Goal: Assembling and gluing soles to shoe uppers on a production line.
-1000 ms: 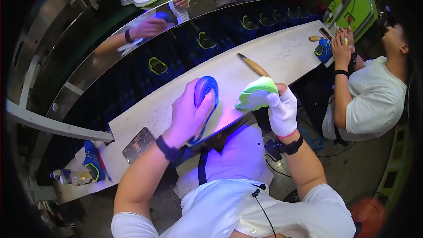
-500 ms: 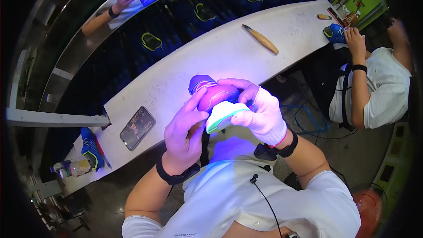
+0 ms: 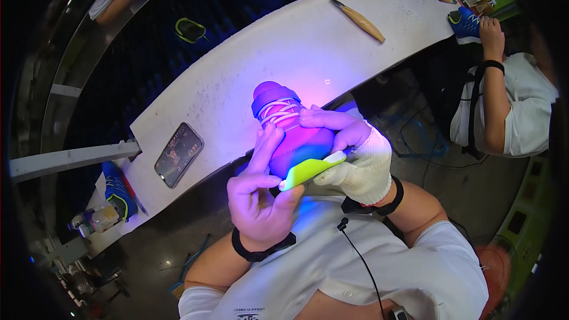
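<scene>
A laced shoe (image 3: 299, 143), lit pink and purple, is held between both hands above the near edge of the bench, its toe toward me and its collar away. At the toe a yellow-green sole (image 3: 311, 170) with a white edge lies against the upper. My left hand (image 3: 261, 201) is bare; its fingers press the shoe's side while the thumb is at the sole's left end. My right hand (image 3: 360, 163) wears a white glove that leaves some fingertips bare. Its fingers reach along the shoe's right side toward the laces, and its thumb lies under the sole.
On the white bench (image 3: 237, 83) lie a phone (image 3: 179, 154) and a wooden-handled tool (image 3: 358, 21). A blue shoe (image 3: 120, 192) and bottles (image 3: 98, 220) stand at the left end. Shoes line a dark conveyor (image 3: 222, 15) beyond. A co-worker (image 3: 501, 101) handles another blue shoe at right.
The shoe has tilted in my hands, so more laces and upper show. The sole now shows its yellow-green face. My left hand has moved down toward the toe; the view has shifted slightly.
</scene>
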Motion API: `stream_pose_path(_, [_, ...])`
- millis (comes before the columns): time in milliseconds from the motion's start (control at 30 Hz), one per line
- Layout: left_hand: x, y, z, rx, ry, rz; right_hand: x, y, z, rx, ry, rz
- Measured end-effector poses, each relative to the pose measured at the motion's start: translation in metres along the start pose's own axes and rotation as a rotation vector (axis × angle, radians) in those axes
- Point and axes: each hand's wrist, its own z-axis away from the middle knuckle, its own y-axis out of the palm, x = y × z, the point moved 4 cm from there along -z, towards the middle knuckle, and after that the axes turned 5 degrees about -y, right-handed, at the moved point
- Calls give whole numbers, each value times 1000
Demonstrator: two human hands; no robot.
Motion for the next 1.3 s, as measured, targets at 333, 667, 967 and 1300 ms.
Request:
stream_pose_path(333, [-33,-13,-46,288,34,-522,23,-3,-28,116,-75,362])
stream_pose_path(667, [-47,-54,-66,162,-262,-289,-44,12,-10,151,-325,559])
stream_pose_path(967, [-39,-57,-72,443,-14,-666,-58,15,-21,155,-323,407])
stream_pose_path(1300, [-26,-110,-41,365,-400,-576,-99,49,-10,203,-296,369])
